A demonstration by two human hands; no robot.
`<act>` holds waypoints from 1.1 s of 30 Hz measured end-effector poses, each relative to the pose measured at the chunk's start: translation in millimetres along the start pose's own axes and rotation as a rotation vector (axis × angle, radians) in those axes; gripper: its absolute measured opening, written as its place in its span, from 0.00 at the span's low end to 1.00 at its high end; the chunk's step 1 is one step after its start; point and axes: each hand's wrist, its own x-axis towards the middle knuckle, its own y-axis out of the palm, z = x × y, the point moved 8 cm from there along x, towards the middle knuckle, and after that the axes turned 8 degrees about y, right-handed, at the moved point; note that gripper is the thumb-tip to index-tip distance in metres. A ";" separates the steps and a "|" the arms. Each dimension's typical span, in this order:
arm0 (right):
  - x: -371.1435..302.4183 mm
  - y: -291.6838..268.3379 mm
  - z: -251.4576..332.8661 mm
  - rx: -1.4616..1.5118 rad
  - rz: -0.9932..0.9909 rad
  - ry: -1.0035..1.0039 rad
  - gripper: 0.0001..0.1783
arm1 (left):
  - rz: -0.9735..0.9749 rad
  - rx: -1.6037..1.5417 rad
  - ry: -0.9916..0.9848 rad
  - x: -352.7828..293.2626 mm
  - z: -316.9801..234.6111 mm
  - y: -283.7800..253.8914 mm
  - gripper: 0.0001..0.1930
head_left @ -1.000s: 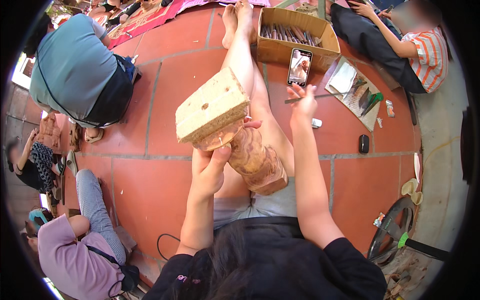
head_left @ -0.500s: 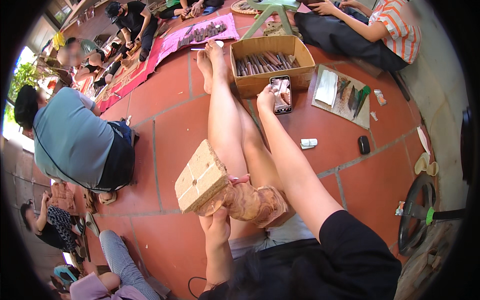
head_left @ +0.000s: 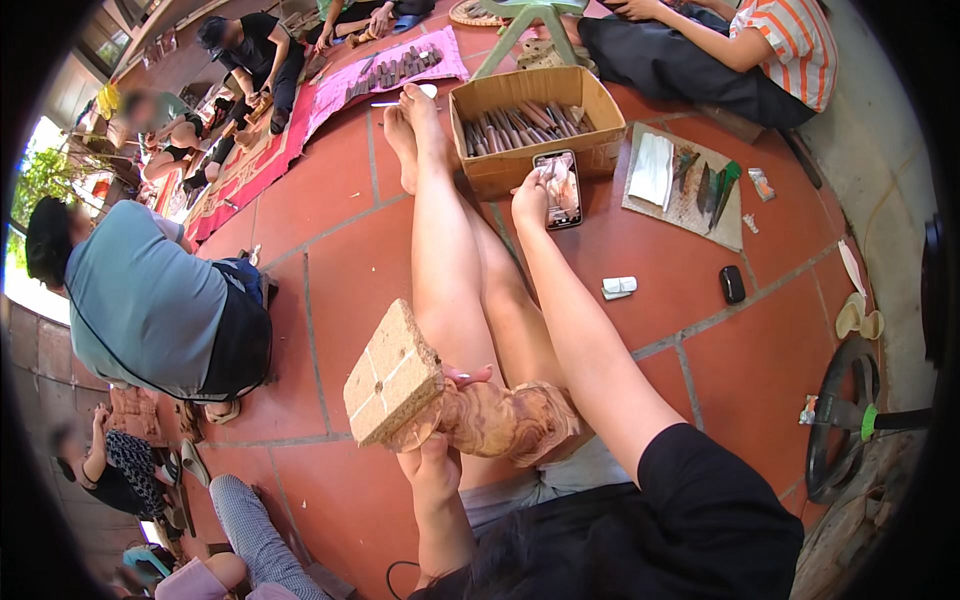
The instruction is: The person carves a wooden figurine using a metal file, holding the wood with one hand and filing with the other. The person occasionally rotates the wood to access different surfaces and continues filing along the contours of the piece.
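Note:
Over my lap, my left hand (head_left: pixel 436 468) is closed round a carved piece of wood (head_left: pixel 510 420) with swirling brown grain. At its left end is a square tan block (head_left: pixel 388 385), its rough face marked with white crossing lines and a dark hole in the middle. That end is tilted up, and the other end lies over my thighs. My right hand (head_left: pixel 530 203), arm stretched forward, holds a smartphone (head_left: pixel 566 190) by its left side, with a lit picture on the screen. The fingers behind the phone are hidden.
Beyond the phone stands a cardboard box (head_left: pixel 475 172) of chisels. A board (head_left: pixel 640 200) with blades and a white cloth lies right of it. A black case (head_left: pixel 732 285) and small white packet (head_left: pixel 619 287) rest on the tiles. A person in blue (head_left: pixel 160 290) sits at left.
The carved wood with its square block sits slightly lower and further left in view. My right hand still holds the phone in nearly the same place.

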 end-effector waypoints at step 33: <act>-120.6 -129.4 -16.2 0.502 0.526 -0.135 0.28 | 0.014 -0.103 -0.165 -2.9 -0.3 -3.2 0.42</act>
